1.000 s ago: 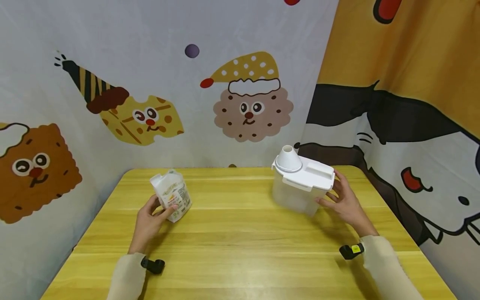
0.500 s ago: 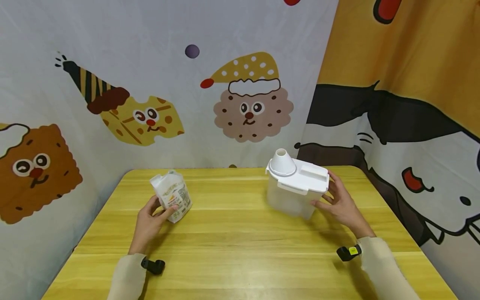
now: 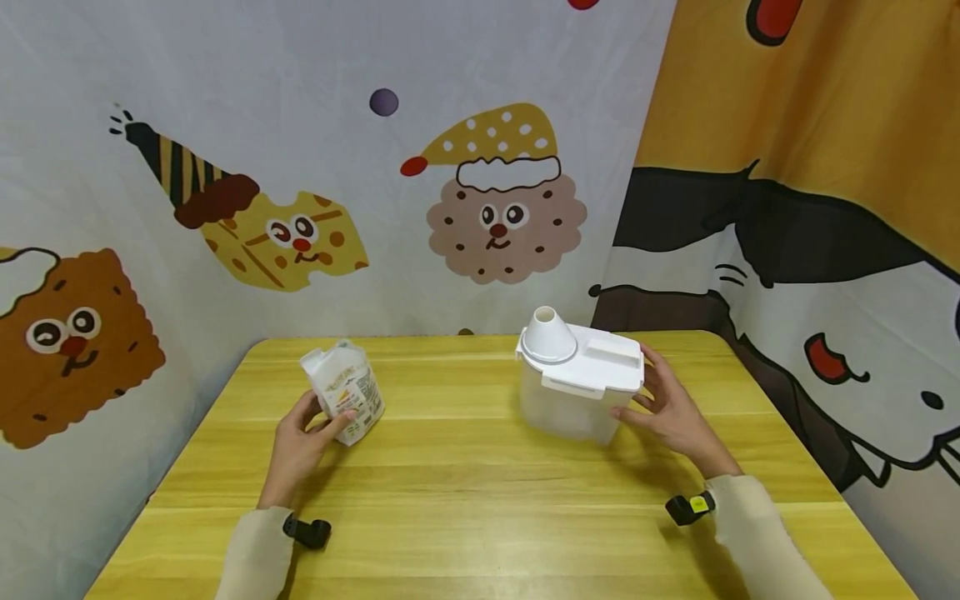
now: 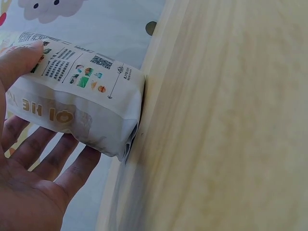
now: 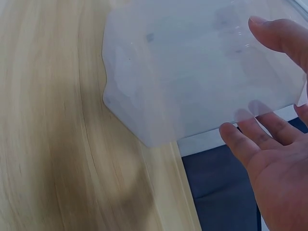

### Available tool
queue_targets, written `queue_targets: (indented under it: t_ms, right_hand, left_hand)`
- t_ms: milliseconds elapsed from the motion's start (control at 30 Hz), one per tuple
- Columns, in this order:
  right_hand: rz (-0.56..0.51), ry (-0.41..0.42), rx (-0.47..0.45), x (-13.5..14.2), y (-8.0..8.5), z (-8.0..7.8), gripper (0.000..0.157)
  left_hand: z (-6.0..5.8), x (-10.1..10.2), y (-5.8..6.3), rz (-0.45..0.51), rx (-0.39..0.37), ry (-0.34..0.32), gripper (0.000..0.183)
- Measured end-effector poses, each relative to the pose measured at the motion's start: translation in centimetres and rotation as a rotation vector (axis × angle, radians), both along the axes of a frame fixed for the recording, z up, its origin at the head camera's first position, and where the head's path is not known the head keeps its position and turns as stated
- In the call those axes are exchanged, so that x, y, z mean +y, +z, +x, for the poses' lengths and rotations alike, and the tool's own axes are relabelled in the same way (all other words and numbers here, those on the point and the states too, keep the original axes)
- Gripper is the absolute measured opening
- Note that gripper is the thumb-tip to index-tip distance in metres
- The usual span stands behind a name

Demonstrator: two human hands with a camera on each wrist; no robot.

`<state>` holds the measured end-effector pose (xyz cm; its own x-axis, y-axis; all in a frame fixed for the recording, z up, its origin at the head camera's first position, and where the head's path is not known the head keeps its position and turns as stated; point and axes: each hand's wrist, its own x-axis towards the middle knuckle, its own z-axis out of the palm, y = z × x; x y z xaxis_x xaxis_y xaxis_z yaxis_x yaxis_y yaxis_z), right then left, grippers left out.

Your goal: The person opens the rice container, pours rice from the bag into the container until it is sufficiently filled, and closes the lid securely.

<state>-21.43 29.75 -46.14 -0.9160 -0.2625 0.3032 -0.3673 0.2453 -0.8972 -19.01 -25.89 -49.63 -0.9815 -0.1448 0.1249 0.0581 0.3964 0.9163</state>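
So the left hand (image 3: 300, 442) is gripping the bag (image 3: 347, 392) round its lower part, thumb on the printed front and fingers behind, and the bag is leaning a bit near the left side of the table (image 3: 465, 517). Its bottom end looks to be touching the wood in the left wrist view. Over on the right side, the right hand (image 3: 671, 412) is gripping the box (image 3: 566, 412) by its near end, thumb on one wall and fingertips on the opposite one. Can't tell if the box is resting flat or hanging just off the table. As for progress, I'm reading this as pretty early: both things are being held, and that's about all I'm counting as done. The lid (image 3: 588, 367) is sitting on the box, the cone (image 3: 550, 340) is standing up on top of it with its hole showing, and nothing is showing through the cloudy walls. Bag and box are sitting well apart, so bringing them together, if that's the plan, is looking like the part that's left. Whether the bag's top is sealed, I'm not managing to make out.
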Motion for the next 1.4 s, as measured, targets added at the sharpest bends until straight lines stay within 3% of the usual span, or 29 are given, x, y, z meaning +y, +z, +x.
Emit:
queue_targets:
  t_ms: [500, 1400]
  right_hand:
    - [-0.013, 0.047, -0.042, -1.9, 0.1, 0.3, 0.107]
    - [-0.038, 0.157, -0.056, -5.7, 0.0, -0.9, 0.108]
  left_hand:
    - [0.1, 0.1, 0.1, -0.009, -0.002, 0.007, 0.064]
    - [-0.3, -0.2, -0.4, -0.014, -0.017, 0.008, 0.066]
